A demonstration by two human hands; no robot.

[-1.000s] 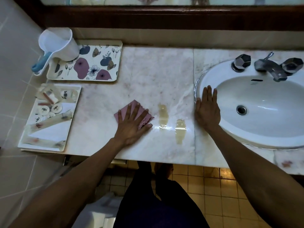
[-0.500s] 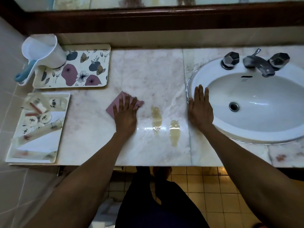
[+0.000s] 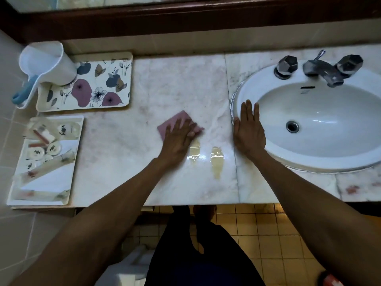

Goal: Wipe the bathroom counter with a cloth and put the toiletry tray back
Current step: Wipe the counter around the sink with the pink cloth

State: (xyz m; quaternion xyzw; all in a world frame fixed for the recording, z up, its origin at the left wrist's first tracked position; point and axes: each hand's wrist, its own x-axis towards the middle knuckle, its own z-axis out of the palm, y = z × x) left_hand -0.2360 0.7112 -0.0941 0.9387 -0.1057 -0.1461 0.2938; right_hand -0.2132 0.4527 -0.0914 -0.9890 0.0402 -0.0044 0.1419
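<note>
My left hand (image 3: 179, 139) lies flat on a pink cloth (image 3: 172, 122) in the middle of the marble counter (image 3: 181, 83); only the cloth's far corner and edges show past my fingers. Two yellowish wet patches (image 3: 216, 162) shine on the counter just right of that hand. My right hand (image 3: 248, 131) rests flat, fingers together, on the counter at the left rim of the sink, holding nothing. A white toiletry tray (image 3: 47, 182) with small packets and tubes sits at the counter's front left end.
A floral tray (image 3: 115, 79) lies at the back left with a white jug (image 3: 47, 65) tipped on its corner. The white sink (image 3: 329, 157) with a metal tap (image 3: 323, 71) fills the right side. A dark wooden mirror frame runs along the back. Below is yellow tiled floor.
My left hand slid the cloth away from me and left, then back right toward the wet patches. My right hand stayed at the sink rim.
</note>
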